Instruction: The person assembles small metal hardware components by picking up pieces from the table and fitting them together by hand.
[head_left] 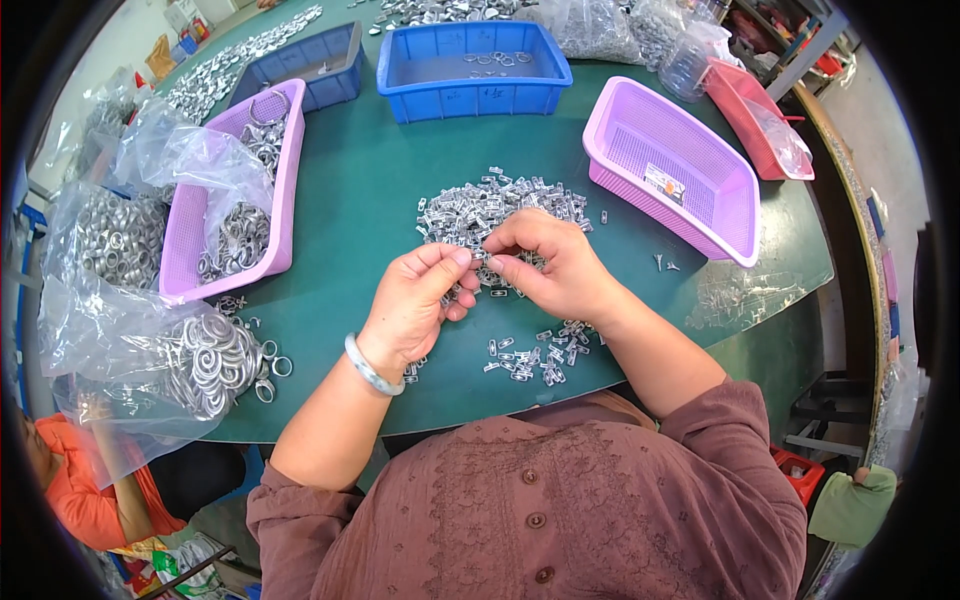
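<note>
My left hand point(418, 298) and my right hand point(548, 262) meet over a heap of small silver metal pieces point(500, 197), oblong with a slot. Thumbs and fingers of both hands pinch one small metal piece point(480, 255) between them. Its details are mostly covered by the fingertips. A pale bangle point(368, 368) circles my left wrist. Closer to my body, below the right hand, lies a smaller scatter of similar metal pieces point(545, 355).
Purple baskets stand left point(285, 215) and right point(672, 190); the left one holds metal rings. Behind are a blue tray point(475, 105) and a grey-blue tray point(335, 88). Plastic bags of rings point(120, 240) crowd the left edge. A person in orange point(85, 500) is at lower left.
</note>
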